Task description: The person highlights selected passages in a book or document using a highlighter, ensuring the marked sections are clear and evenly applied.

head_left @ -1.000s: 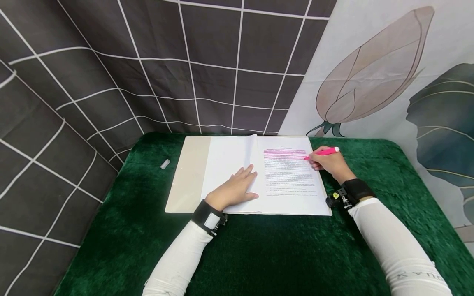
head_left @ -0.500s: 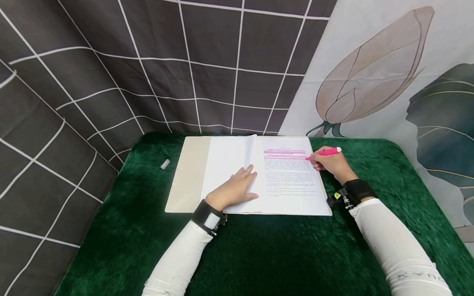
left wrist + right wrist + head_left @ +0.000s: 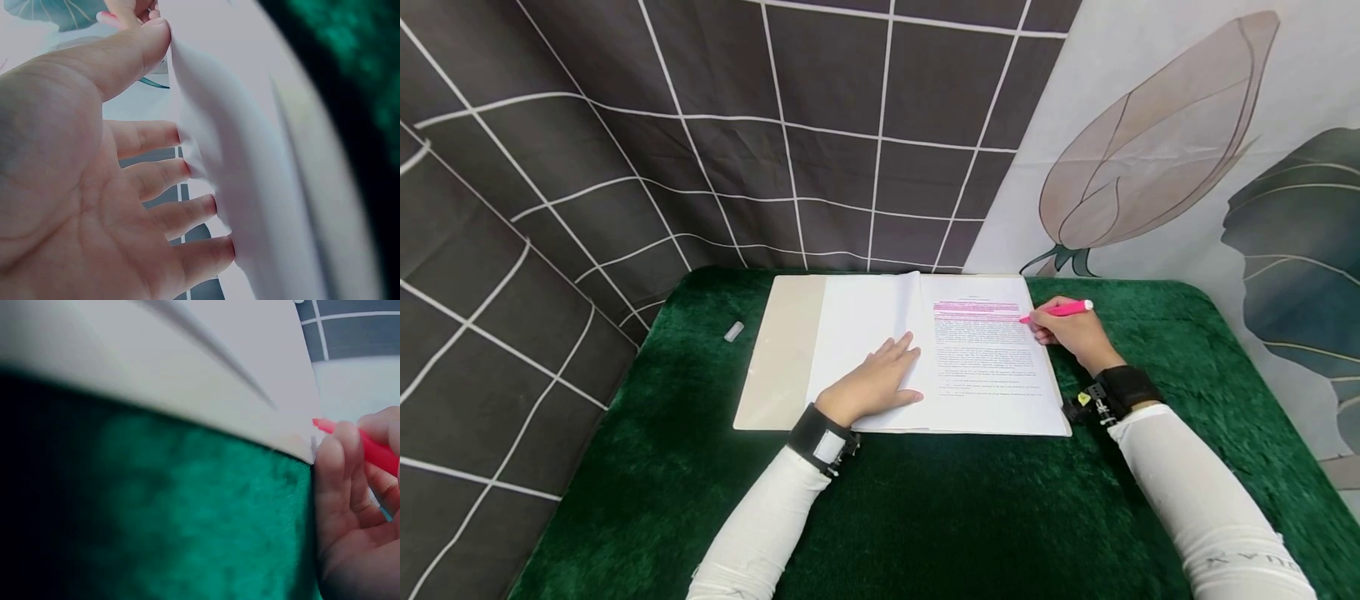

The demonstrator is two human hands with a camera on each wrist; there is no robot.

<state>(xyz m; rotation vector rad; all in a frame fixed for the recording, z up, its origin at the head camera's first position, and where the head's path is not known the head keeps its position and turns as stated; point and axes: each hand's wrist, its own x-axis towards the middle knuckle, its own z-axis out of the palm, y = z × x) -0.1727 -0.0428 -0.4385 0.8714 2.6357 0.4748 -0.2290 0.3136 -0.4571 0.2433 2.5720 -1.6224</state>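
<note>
Pink highlighter (image 3: 1067, 308): located right of centre in the head view, at the right edge of the printed page. Check the hazards from the largest part down.

Table (image 3: 970, 508): its green cloth looks soft. Sideways pressure could make the folder creep.

Folder (image 3: 778, 358): lies opened across the middle of the frame. The sheets rise along the fold (image 3: 917, 304); uneven pressure there could shift or buckle a loose sheet.

Printed page (image 3: 988, 415): occupies the folder's right side. If it slips during a stroke, you could mark the wrong words.

Left hand (image 3: 876, 383): your grip is spread, fingertips resting on the sheets near the fold. How hard it presses, you cannot tell.

Right hand (image 3: 1072, 329): your grip pinches the highlighter. A slack pinch could let the barrel twist and the stroke wander.

Orientation: the highlighter's long axis runs near horizontal in the head view, rising slightly rightward, with the pale rear end (image 3: 1087, 305) at upper right. In the right wrist view, it points to the upper left.

Tip (image 3: 1022, 320): aims left and slightly down, beside the pink lines. Contact with the paper cannot be confirmed; lingering contact could bleed ink.
</note>
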